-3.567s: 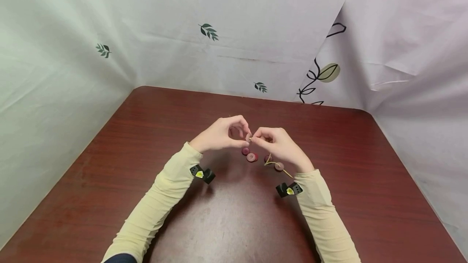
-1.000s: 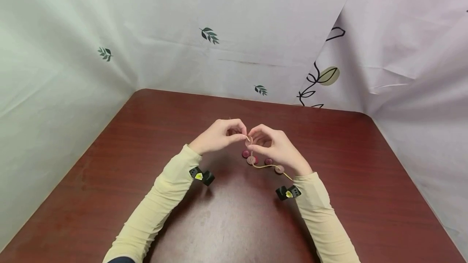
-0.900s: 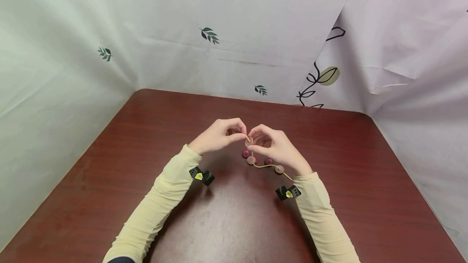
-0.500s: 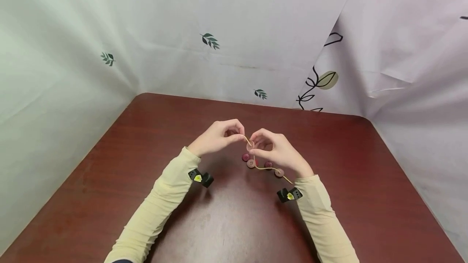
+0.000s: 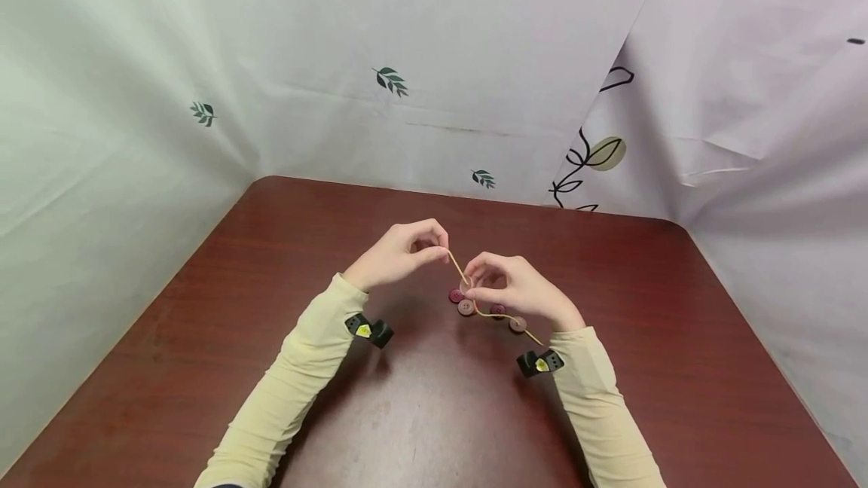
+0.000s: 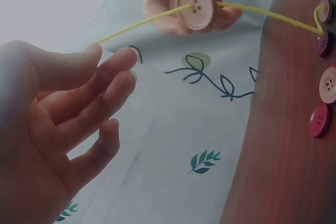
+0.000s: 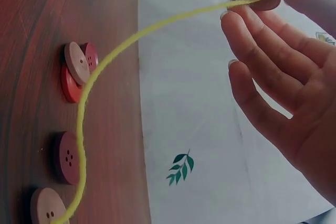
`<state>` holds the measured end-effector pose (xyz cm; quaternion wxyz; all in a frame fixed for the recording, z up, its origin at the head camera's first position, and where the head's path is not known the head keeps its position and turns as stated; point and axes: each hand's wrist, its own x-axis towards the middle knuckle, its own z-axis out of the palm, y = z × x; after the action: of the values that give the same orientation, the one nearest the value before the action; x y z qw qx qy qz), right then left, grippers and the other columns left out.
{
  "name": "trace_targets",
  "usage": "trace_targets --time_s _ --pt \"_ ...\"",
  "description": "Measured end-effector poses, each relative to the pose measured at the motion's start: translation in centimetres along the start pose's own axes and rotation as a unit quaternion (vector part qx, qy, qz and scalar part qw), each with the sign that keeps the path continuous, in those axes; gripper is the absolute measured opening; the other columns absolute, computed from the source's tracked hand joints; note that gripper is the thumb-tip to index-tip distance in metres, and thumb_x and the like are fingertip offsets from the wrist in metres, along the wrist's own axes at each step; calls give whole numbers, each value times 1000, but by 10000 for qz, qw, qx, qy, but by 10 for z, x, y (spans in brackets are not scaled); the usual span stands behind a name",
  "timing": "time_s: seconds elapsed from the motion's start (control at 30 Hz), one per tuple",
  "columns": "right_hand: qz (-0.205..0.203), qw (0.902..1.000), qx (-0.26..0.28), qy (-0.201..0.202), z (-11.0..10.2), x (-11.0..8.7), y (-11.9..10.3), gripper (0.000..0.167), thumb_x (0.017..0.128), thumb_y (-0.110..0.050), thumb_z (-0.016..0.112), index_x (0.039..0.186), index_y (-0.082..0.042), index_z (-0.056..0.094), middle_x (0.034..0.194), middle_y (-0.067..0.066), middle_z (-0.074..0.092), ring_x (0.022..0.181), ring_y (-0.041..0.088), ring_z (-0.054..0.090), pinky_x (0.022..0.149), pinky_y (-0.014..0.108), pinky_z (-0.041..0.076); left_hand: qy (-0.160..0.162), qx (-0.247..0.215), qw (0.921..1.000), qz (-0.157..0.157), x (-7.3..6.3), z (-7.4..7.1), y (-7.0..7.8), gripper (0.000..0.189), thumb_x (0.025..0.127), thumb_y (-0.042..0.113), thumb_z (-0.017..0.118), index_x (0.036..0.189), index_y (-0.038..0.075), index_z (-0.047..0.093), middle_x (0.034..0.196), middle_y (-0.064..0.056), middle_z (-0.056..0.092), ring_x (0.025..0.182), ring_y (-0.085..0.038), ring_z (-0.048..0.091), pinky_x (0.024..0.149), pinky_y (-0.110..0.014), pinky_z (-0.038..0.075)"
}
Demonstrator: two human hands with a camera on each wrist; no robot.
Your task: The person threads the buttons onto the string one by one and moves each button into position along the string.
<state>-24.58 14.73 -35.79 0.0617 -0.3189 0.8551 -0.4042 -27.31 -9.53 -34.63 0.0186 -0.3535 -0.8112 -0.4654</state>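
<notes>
My left hand (image 5: 405,253) pinches the end of a yellow cord (image 6: 137,23) between thumb and forefinger, the other fingers loosely bent. Taut from there, the cord runs into a hole of a pale pink button (image 6: 199,9). That button's edge is held between the thumb and fingers of my right hand (image 5: 521,291), just right of the left and lower. In the right wrist view the cord leaves the button's other side. It curves down past a purple button (image 7: 66,158) to another pale pink button (image 7: 44,205) on the table, where it passes through a hole.
Below the hands, a pale button (image 7: 77,62) overlaps a red button (image 7: 71,87), with a dark pink button (image 7: 91,55) beside them. They lie on the brown wooden table (image 5: 434,413). White cloth (image 5: 305,59) with leaf prints hangs behind the table and at both sides.
Earlier my left hand held the button and my right the cord; those holds have swapped. The left hand has since drawn away leftward, lengthening the cord between them, while the right hand sank slightly.
</notes>
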Motion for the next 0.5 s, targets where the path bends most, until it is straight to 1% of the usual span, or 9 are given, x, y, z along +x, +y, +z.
trace_targets --time_s 0.13,0.23,0.33,0.43,0.5 --pt "10 9999 -3 -100 0 0 4 19 85 -19 75 100 -16 64 85 -3 70 78 10 66 74 32 56 -35 -59 10000 31 -1 -2 -1 4 93 11 64 92 9 60 83 -8 72 74 -10 62 70 -27 49" --pt "13 9998 -3 -199 -1 0 6 20 85 -19 75 102 -15 64 86 -2 70 79 9 65 75 33 56 -59 -91 9999 52 -1 -3 -1 3 93 10 62 92 9 60 82 -7 71 75 -11 64 71 -27 51" --pt "10 9996 1 -294 -3 0 8 22 85 -19 74 103 -12 64 87 1 70 80 10 65 76 34 56 -65 -134 9999 38 -1 -5 -1 5 94 7 61 91 11 59 81 -8 71 75 -12 64 74 -31 52" --pt "35 9993 -6 -380 -4 0 11 22 85 -18 74 104 -10 64 87 1 70 80 10 65 77 32 56 -74 -185 9998 -12 -1 -6 0 7 93 6 60 91 13 59 81 -10 70 75 -14 64 74 -36 52" --pt "45 9990 3 -445 -5 0 14 23 86 -18 73 104 -7 64 86 2 70 79 10 65 77 30 55 -98 -222 9997 -55 -1 -6 0 8 94 6 60 91 13 59 81 -11 70 75 -14 64 74 -37 52"
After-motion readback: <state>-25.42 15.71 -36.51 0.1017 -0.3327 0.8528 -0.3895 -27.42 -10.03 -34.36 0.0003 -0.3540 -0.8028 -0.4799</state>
